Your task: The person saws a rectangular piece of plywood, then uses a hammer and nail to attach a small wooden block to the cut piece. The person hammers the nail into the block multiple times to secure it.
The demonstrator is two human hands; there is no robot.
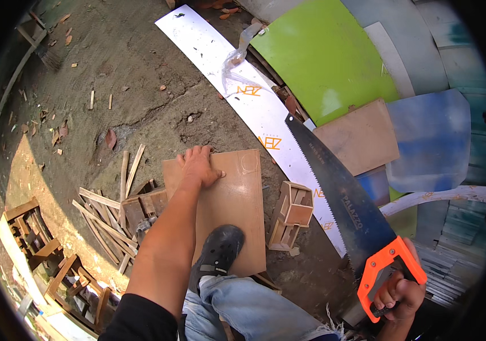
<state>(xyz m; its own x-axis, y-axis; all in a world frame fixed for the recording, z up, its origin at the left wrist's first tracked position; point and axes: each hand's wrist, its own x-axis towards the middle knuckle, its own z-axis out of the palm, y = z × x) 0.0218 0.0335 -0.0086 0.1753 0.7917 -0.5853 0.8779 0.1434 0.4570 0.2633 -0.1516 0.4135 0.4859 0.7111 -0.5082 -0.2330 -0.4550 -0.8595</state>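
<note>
A flat brown wooden board (229, 199) lies in front of me, raised a little on wooden pieces. My left hand (198, 166) presses on its far edge, fingers bent over that edge and thumb spread on top. My foot in a dark clog (220, 250) stands on the board's near part. Off to the right, my right hand (399, 295) is closed around the orange handle of a hand saw (339, 193). The saw's dark blade points away and to the left, its teeth facing the board's side. Blade and board are apart.
A small wooden frame piece (292, 216) sits right of the board. Wood strips (107, 221) lie in a pile at left, beside a slatted wooden structure (55, 256). A long white printed strip (226, 74) crosses behind, near a green sheet (325, 62) and a brown panel (359, 136).
</note>
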